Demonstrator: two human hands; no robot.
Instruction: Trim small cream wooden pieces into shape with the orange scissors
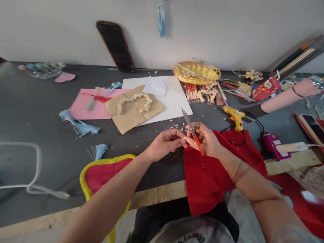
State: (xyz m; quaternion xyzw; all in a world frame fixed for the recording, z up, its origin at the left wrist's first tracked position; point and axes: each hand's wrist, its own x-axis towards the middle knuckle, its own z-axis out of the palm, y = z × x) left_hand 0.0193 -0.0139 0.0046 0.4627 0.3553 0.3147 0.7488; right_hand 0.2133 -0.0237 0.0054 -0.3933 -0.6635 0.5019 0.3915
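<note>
Left hand point(169, 143) has a small pale stick piece point(185, 138) pinched in its fingertips, right hand point(206, 139) is closed round orange-handled scissors point(193, 131), all by the edge of the red cloth point(210, 182). There's lettering on the red drink carton point(266, 89) and shirt point(192, 236), plus print on the purple power block point(274, 145), too blurry to read tbh

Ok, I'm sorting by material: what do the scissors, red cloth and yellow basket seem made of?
Scissors: grey blades with a dull sheen, likely metal; smooth orange handles, probably plastic.
Red cloth: matte fabric, perhaps felt, given its soft folds and zigzag edge.
Yellow basket: visibly woven strips, slightly glossy; wicker or plastic, I can't tell.
</note>
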